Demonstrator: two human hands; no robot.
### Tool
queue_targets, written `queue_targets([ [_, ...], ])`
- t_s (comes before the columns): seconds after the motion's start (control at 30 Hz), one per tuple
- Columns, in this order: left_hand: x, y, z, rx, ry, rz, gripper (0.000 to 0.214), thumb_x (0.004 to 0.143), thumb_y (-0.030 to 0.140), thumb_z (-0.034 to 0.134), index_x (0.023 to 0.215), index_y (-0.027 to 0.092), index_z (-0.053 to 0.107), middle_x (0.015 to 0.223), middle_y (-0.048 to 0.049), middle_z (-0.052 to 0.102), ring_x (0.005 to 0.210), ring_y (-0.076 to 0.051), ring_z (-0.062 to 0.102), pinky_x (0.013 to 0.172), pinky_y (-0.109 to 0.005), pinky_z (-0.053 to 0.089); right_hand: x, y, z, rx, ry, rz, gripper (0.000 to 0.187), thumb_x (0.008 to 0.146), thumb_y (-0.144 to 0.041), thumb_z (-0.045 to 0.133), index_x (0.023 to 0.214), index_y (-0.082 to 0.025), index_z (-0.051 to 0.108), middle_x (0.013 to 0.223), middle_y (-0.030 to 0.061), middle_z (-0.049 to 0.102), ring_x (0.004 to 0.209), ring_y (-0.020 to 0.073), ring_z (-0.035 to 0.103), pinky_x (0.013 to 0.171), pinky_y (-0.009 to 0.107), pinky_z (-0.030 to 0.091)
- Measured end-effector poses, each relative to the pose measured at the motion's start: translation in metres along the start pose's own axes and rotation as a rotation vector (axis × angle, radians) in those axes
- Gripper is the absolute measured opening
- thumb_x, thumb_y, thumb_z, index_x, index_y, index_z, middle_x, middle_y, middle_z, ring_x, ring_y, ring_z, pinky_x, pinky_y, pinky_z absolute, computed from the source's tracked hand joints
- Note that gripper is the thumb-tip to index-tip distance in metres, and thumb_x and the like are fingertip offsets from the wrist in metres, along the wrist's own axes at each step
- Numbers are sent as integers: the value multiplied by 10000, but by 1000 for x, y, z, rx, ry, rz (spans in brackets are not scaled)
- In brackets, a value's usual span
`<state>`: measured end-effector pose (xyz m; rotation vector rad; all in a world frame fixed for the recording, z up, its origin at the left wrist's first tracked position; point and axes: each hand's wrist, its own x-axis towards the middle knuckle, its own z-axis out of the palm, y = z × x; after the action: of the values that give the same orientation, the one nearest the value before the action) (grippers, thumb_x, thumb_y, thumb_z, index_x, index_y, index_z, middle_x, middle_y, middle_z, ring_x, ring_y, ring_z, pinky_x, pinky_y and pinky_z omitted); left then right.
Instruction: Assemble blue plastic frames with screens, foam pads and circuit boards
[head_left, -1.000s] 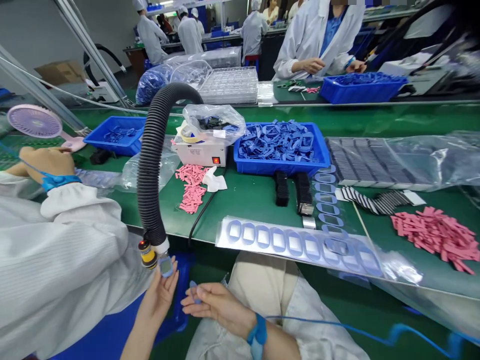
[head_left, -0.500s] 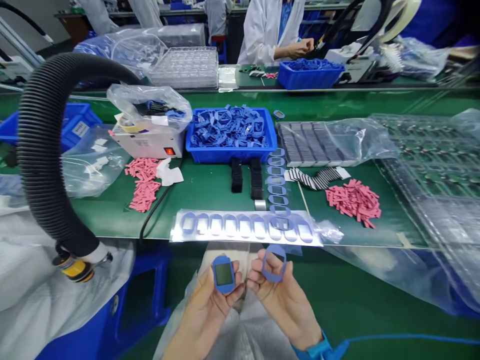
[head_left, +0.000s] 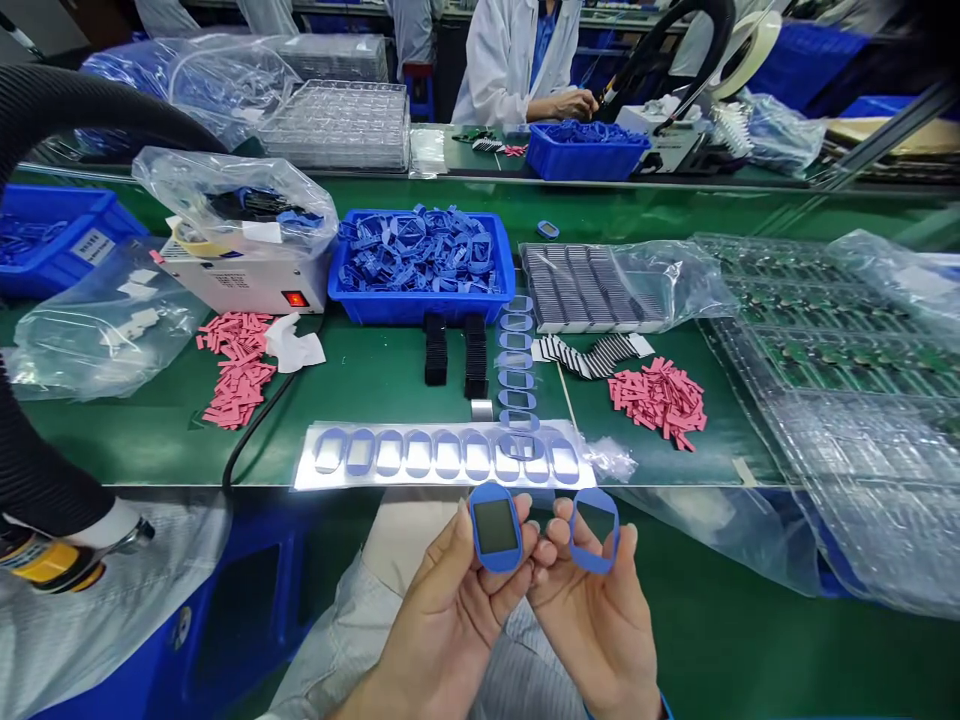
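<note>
In my left hand [head_left: 457,610] I hold a small blue oval device with a grey display [head_left: 496,527], screen facing up at me. My right hand [head_left: 600,620] pinches a thin blue oval frame [head_left: 595,530] with an open window by its edges. Both hands are above my lap, just in front of the bench edge, fingers almost meeting. Beyond them lies a silver-white sheet [head_left: 304,462] bearing a row of blue oval frame stickers [head_left: 418,453]. A column of similar blue oval frames [head_left: 516,380] runs away from that sheet.
A blue bin [head_left: 420,308] of blue parts stands behind two black stacks [head_left: 475,355]. Pink strips [head_left: 660,400] lie in piles at both sides. Circuit-board trays [head_left: 817,350] fill the right. A black hose [head_left: 45,450] arches at left. A co-worker [head_left: 517,70] sits opposite.
The view has shifted, so bench things appear further left. Both hands are raised a little, with the device and the blue frame closer to the sheet's front edge. Both stay held.
</note>
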<state>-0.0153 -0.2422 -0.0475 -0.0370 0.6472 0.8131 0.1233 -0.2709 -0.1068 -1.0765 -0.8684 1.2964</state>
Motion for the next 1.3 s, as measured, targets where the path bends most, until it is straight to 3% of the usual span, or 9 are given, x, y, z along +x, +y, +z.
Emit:
queue_targets([
  [0.13, 5, -8, 2, -40, -44, -9, 265, 768, 381, 717, 948, 193, 766, 914, -31, 797, 884, -143, 731, 801, -166, 546, 3, -11, 2, 218, 33, 11, 444, 931, -562, 361, 1006, -290, 704, 823, 45, 764, 640, 141, 711, 531, 227, 577],
  [0.23, 5, -11, 3, -56, -94, -7, 268, 781, 383, 705, 949, 181, 761, 936, -31, 795, 886, -135, 731, 806, -166, 548, 4, -21, 9, 450, 40, 141, 355, 828, -584, 562, 947, -292, 725, 800, -4, 765, 629, 95, 705, 573, 162, 577],
  [0.33, 3, -13, 7, -53, -124, -24, 267, 808, 361, 682, 968, 160, 753, 924, -26, 796, 888, -123, 729, 812, -155, 542, 4, -28, 14, 686, -6, 227, 325, 782, -555, 643, 916, -271, 729, 774, -53, 761, 621, 36, 693, 637, 86, 555],
  [0.47, 0, -15, 10, -48, -157, -41, 261, 823, 351, 671, 983, 161, 750, 947, -25, 792, 895, -121, 727, 833, -155, 535, 5, -31, 14, 779, -41, 209, 307, 792, -514, 657, 914, -241, 727, 742, -60, 753, 545, 11, 668, 586, 67, 545],
  [0.8, -2, -21, 13, -17, -133, -62, 279, 818, 374, 674, 987, 165, 749, 964, -33, 788, 901, -126, 724, 833, -178, 544, 1, -36, 12, 667, 31, 146, 330, 779, -538, 655, 883, -237, 740, 623, -35, 706, 379, 2, 547, 450, 57, 490],
  [1.07, -4, -19, 18, -3, -142, -66, 299, 809, 397, 677, 966, 155, 754, 890, -12, 799, 887, -120, 727, 819, -157, 538, 2, -37, 14, 774, -18, 161, 329, 795, -498, 662, 914, -198, 725, 682, -40, 729, 464, -21, 611, 509, 15, 491],
  [1.3, -5, -17, 19, -15, -90, -70, 280, 838, 385, 647, 971, 164, 756, 957, -25, 790, 909, -145, 726, 812, -173, 539, 1, -37, 13, 902, -47, 251, 280, 812, -459, 666, 937, -210, 698, 776, -63, 752, 595, -9, 679, 580, 31, 530],
])
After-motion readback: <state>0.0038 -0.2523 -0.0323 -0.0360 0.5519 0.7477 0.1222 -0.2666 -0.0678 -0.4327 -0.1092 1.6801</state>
